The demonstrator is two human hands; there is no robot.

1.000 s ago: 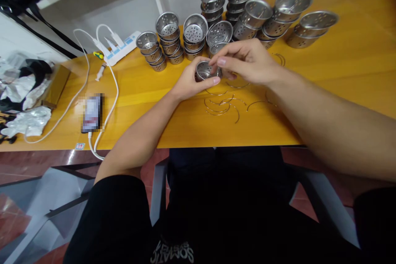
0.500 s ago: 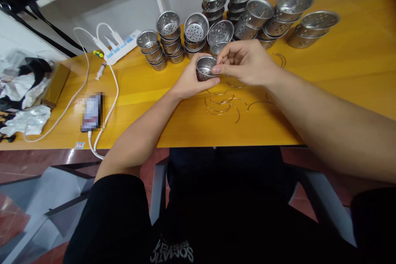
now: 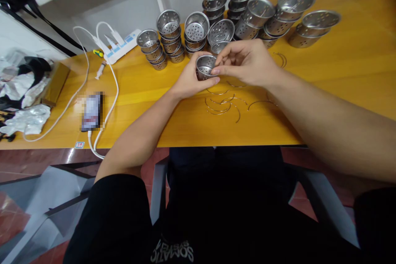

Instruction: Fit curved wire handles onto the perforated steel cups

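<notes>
My left hand [image 3: 189, 77] is wrapped round a small perforated metal strainer cup [image 3: 204, 68], its mouth tipped up toward me. At the cup's right rim, my right hand [image 3: 241, 62] has its thumb and fingers pinched together; whatever they grip is too small or hidden to make out. Below both hands, several thin curved wires [image 3: 220, 112] lie loose on the table. Just behind the right fingers stands another perforated cup [image 3: 220, 33], partly covered by the hand.
Stacks of perforated metal cups [image 3: 168, 24] line the back of the yellow table [image 3: 185, 128]. To the left are a power strip [image 3: 123, 47] with white cables, a phone [image 3: 92, 111], a small syringe [image 3: 100, 70] and crumpled plastic bags [image 3: 27, 121].
Almost nothing differs. Both hands keep the same hold at the cup, and the view has shifted very slightly.
</notes>
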